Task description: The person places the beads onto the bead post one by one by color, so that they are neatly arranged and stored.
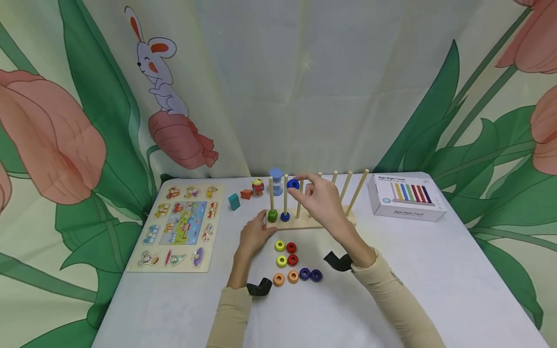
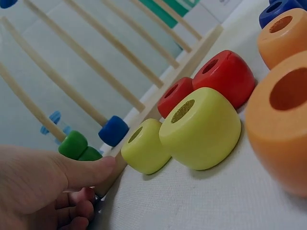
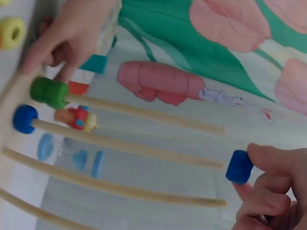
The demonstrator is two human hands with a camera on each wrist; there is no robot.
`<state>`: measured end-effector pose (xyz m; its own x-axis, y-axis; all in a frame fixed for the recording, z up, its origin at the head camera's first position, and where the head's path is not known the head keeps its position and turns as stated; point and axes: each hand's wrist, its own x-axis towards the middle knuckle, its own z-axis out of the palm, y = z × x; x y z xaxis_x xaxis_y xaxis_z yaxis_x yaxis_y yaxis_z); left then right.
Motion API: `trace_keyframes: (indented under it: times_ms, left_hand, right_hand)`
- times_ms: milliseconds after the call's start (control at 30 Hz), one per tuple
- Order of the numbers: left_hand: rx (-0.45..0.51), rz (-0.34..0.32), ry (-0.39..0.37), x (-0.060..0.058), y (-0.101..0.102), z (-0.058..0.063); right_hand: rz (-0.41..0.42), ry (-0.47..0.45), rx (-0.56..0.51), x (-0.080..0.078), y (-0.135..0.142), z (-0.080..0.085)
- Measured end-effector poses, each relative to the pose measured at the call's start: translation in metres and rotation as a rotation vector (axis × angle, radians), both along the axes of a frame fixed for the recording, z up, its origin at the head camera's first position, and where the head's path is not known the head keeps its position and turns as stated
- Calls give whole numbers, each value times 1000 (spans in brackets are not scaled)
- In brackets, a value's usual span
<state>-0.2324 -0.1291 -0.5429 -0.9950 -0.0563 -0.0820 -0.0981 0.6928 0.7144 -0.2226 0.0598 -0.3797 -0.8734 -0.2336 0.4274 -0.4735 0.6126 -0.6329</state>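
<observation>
Head view: right hand [image 1: 319, 198] and wrist cover parts of several pegs [image 1: 357, 193] and a stretch of the wooden base [image 1: 300, 223]. Both sleeves [image 1: 396, 299] run off the bottom edge. Smaller print on the box [image 1: 406, 195] too fine to read. Left wrist view: nearest orange ring [image 2: 280, 148] cut by right edge. Right wrist view: right hand leaves frame at right.

Across the white table [image 1: 391, 290], the person's right hand [image 1: 321, 199] pinched a blue ring [image 1: 293, 184] near the second peg [image 1: 285, 195] from the left, while the left hand [image 1: 255, 236] gripped the peg stand's [image 1: 311, 223] left end. Loose rings [image 1: 293, 264] lay nearer; a picture puzzle [image 1: 152, 258] sat left, a white box [image 1: 404, 211] right.
</observation>
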Motion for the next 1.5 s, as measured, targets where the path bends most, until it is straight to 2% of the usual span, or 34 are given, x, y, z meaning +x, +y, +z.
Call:
trace_keyframes:
  times_ms: [133, 333, 500, 600, 667, 833, 967, 1067, 1300, 1400, 1500]
  left_hand:
    - [-5, -3, 4, 1, -1, -2]
    - [-16, -23, 38, -3, -3, -4]
    - [-29, -34, 40, -4, -2, -4]
    - [-23, -31, 33, -4, -1, -3]
    - [-19, -26, 23, -3, 0, -2]
    - [-21, -16, 5, -2, 1, -2]
    - [-15, -13, 18, -3, 1, 0]
    - [-18, -4, 23, -3, 0, 1]
    - [-22, 1, 16, -4, -2, 2]
    - [-21, -1, 9, -4, -1, 0]
    - [-19, -4, 4, -3, 0, -1]
  right_hand:
    - [-12, 41, -4, -10, -9, 8]
    - [-27, 15, 35, -22, -19, 10]
    - [-19, 2, -39, -14, -13, 3]
    - [-10, -29, -73, 0, -4, -11]
    - [-3, -70, -60, 11, 4, -27]
    - [11, -264, 7, 36, 25, -67]
    - [17, -391, 54, 55, 42, -88]
    - [46, -447, 95, 65, 53, -102]
    - [129, -483, 280, 78, 67, -130]
    - [115, -462, 335, 79, 67, -135]
    - [69, -450, 364, 79, 65, -130]
